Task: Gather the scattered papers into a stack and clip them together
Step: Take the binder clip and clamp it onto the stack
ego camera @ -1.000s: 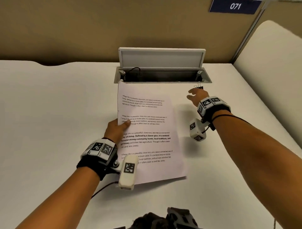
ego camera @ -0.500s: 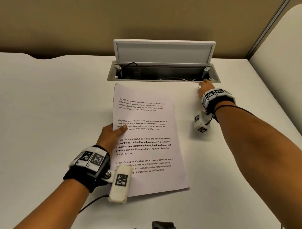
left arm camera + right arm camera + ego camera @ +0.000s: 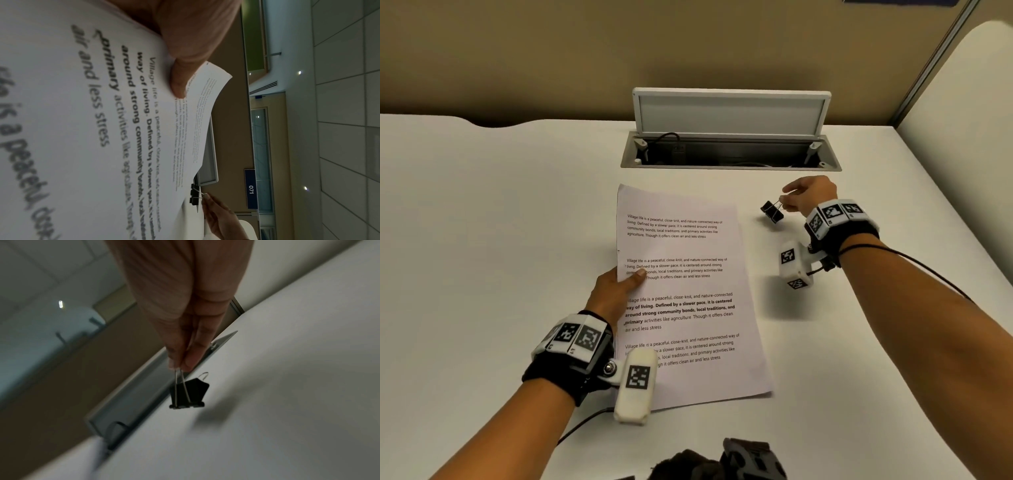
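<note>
A stack of printed white papers [image 3: 688,294] lies on the white desk [image 3: 500,240], its far left corner lifted a little. My left hand [image 3: 616,284] grips the stack's left edge, thumb on top of the text; the left wrist view shows the thumb [image 3: 180,81] pressing the papers [image 3: 92,113]. A black binder clip [image 3: 772,211] hangs above the desk to the right of the stack, pinched by its wire handle in my right hand [image 3: 808,195]. The right wrist view shows the fingertips [image 3: 189,360] closed on the clip's [image 3: 189,394] wire loop.
An open cable hatch [image 3: 729,150] with a raised white lid [image 3: 731,113] sits in the desk just beyond the papers. A tan partition wall [image 3: 585,51] runs behind it. A dark object [image 3: 722,459] lies at the near desk edge.
My right hand has picked up the binder clip from beside the hatch and drawn it back and left toward the papers. The left hand stays on the stack.
</note>
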Motion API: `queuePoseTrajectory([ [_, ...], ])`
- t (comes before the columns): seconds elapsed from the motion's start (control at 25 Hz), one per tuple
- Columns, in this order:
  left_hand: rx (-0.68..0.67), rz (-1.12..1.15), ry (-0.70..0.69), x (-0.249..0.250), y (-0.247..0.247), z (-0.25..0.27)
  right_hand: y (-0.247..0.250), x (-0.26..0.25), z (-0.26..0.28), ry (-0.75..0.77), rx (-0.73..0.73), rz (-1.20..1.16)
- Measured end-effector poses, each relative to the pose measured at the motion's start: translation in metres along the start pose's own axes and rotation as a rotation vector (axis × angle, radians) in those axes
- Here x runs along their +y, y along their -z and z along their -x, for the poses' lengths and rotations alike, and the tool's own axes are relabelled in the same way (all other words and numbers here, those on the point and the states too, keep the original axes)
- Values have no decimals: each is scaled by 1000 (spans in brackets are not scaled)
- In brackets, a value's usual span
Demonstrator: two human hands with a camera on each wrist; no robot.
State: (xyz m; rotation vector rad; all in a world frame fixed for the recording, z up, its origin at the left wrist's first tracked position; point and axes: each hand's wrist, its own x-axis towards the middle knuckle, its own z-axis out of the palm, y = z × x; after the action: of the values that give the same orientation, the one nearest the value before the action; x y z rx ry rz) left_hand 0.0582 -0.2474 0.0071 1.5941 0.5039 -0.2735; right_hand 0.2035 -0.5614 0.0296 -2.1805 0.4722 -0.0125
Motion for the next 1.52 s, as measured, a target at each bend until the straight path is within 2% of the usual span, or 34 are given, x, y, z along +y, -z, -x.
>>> queuePoseTrajectory([
  [0.12,-11,-8,-9,-3,22,12,-4,-23,54,63,21,-310],
  [0.24,-12,6,-27,-4,39,25,-20,-48,118,89,-132,-553],
  [0.36,-26,19,-43,-9,53,39,-50,-65,173,-11,-300,-751],
  [0.48,-28,58,-42,-15,68,49,-73,-63,201,-186,-262,-800],
  [0.6,-13,77,-60,-17,85,54,-81,-49,215,-239,-155,-593],
  [0.72,-28,103,-88,-20,99,61,-88,-42,227,-192,-243,-340],
  [0.8,-69,108,-112,-22,103,67,-95,-42,233,-157,-294,-311],
  [1.12,-104,121,-267,6,116,66,-98,-42,240,-66,-295,-278],
  [1.2,-75,153,-289,12,114,63,-99,-44,244,-82,-249,-308],
  [1.32,-47,146,-283,10,107,59,-94,-52,248,-156,23,-413],
  [1.36,-42,140,-279,9,106,58,-90,-57,248,-186,73,-498],
  [1.44,-38,126,-276,8,105,56,-83,-69,250,-282,45,-761],
  [1.52,-43,122,-276,8,103,55,-79,-81,253,-376,-84,-1024],
])
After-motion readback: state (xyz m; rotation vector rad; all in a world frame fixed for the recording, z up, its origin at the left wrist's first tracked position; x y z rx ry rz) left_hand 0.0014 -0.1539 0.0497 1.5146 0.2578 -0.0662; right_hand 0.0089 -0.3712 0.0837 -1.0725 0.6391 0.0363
